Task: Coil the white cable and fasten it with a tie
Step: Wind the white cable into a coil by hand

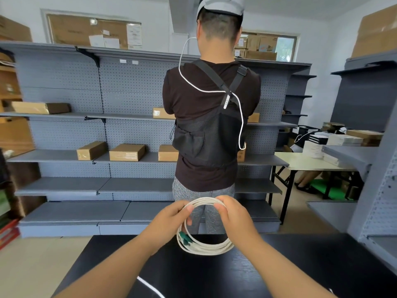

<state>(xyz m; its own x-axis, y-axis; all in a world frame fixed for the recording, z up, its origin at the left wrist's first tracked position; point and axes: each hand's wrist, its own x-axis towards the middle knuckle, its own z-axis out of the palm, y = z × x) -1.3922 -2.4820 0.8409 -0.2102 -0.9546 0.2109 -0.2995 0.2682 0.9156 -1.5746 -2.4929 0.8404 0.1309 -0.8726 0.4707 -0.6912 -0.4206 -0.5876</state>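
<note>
Your forearms rise from the lower frame over the black table (pixel 300 265). Your left hand (pixel 171 218) and right hand (pixel 233 214) each pinch the top of the coiled white cable (pixel 204 248), held upright at lower centre, green connectors (pixel 185 238) at its lower left.

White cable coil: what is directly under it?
The black table lies below the white cable coil, held by the left hand and right hand. No tie is visible.
</note>
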